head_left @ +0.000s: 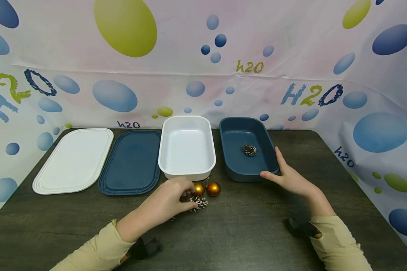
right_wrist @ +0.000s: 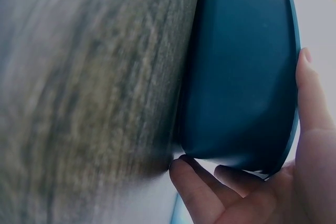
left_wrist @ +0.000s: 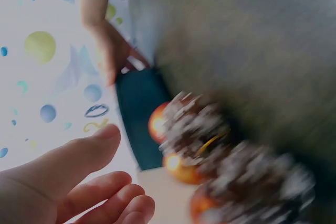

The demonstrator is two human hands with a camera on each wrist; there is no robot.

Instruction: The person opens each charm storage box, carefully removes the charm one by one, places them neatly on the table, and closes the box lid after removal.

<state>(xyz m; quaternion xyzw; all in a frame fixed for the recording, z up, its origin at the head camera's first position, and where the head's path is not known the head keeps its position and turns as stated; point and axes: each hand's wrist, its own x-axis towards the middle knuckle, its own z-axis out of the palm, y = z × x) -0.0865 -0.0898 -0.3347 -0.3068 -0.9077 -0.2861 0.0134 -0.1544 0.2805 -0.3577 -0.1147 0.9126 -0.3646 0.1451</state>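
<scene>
My left hand [head_left: 171,199] hovers over a frosted pine cone [head_left: 199,203], thumb and fingertips close to it. In the left wrist view, a gap shows between those fingers and two blurred pine cones [left_wrist: 191,124]. Orange-gold Christmas baubles [head_left: 213,189] lie beside the cones, one partly behind my fingers. My right hand [head_left: 291,177] spreads around the near right corner of the dark blue container [head_left: 235,175], thumb at its rim and fingers against its side wall, as the right wrist view shows. Inside that container sits another frosted pine cone [head_left: 249,150].
A white container [head_left: 187,174] stands left of the blue one. Farther left, a dark blue lid [head_left: 130,162] and a white lid [head_left: 74,160] lie flat on the dark wooden table [head_left: 244,233]. A patterned sheet [head_left: 176,64] hangs behind the table.
</scene>
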